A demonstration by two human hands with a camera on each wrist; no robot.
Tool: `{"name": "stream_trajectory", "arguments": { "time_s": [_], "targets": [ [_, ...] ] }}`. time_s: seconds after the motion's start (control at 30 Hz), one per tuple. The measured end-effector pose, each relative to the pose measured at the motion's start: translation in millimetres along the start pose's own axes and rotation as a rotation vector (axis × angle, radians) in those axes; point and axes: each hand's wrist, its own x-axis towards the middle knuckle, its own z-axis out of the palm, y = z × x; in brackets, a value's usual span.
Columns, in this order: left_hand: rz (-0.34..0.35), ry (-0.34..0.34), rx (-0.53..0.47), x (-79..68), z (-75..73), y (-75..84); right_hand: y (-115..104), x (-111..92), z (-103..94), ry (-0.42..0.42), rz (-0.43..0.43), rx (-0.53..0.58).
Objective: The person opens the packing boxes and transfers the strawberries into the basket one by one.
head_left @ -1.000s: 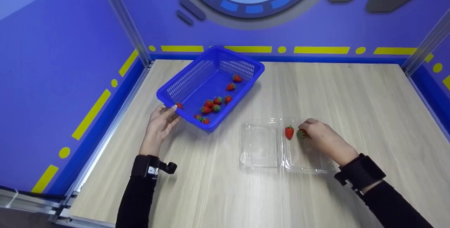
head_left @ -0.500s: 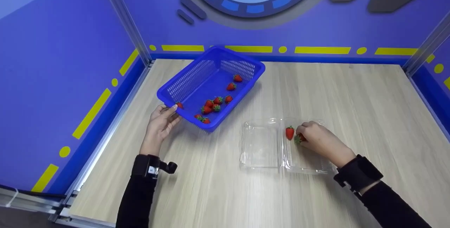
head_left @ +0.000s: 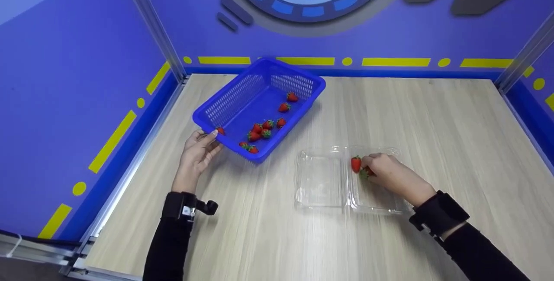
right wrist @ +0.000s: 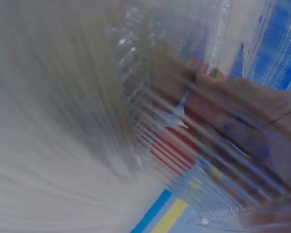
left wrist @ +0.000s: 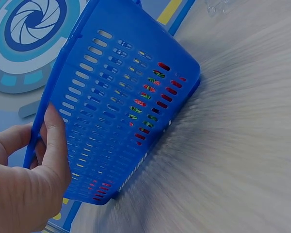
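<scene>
My left hand [head_left: 194, 159] pinches the near-left rim of a blue plastic basket [head_left: 207, 107], thumb on top and fingers underneath. In the left wrist view the basket's slotted wall [left wrist: 94, 80] rises beside that hand. Over the right half of an open clear plastic clamshell box [head_left: 376, 209], my right hand [head_left: 394, 175] grips a strawberry [head_left: 365, 172], leafy end showing, most of it hidden by the fingers. Just left of the fingertips, a second strawberry [head_left: 355, 164] lies in the box. Through the clear ribbed wall, the right wrist view shows a red strawberry [right wrist: 174, 150] beside the fingers.
Several strawberries [head_left: 256, 128] lie in the basket, mostly along its near and right sides. The box's other half [head_left: 321, 181] lies flat to the left on the wooden table [head_left: 268, 229]. Blue panels [head_left: 346, 43] stand behind and at both sides.
My right hand has moved slightly left and down with its strawberry, closer to the one lying in the box. The left hand and the basket have stayed in place.
</scene>
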Motion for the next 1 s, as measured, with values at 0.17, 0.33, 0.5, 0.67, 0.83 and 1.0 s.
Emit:
{"name": "stream_trajectory", "arguments": {
  "time_s": [0.17, 0.33, 0.5, 0.67, 0.83, 1.0],
  "targets": [
    [-0.003, -0.004, -0.005, 0.8, 0.0, -0.1, -1.2, 0.0, 0.1, 0.005, 0.007, 0.009],
    [-0.001, -0.005, -0.01, 1.1, -0.9, -1.0, -3.0, 0.6, 0.4, 0.009, 0.005, 0.017],
    [0.005, -0.015, 0.011, 0.8, -0.3, -0.7, -5.7, 1.1, -2.8, 0.01, -0.001, 0.005],
    [0.013, -0.021, 0.016, -0.2, 0.5, 0.4, -12.1, 2.9, -13.0, 0.014, 0.004, -0.01],
    [0.006, -0.018, 0.002, -0.5, 1.2, 0.8, -22.9, 5.2, -24.0, 0.007, 0.011, -0.008],
    [-0.002, -0.012, 0.01, 0.3, 0.8, 0.2, -36.4, 8.9, -36.9, 0.045, -0.008, -0.032]
  ]
}}
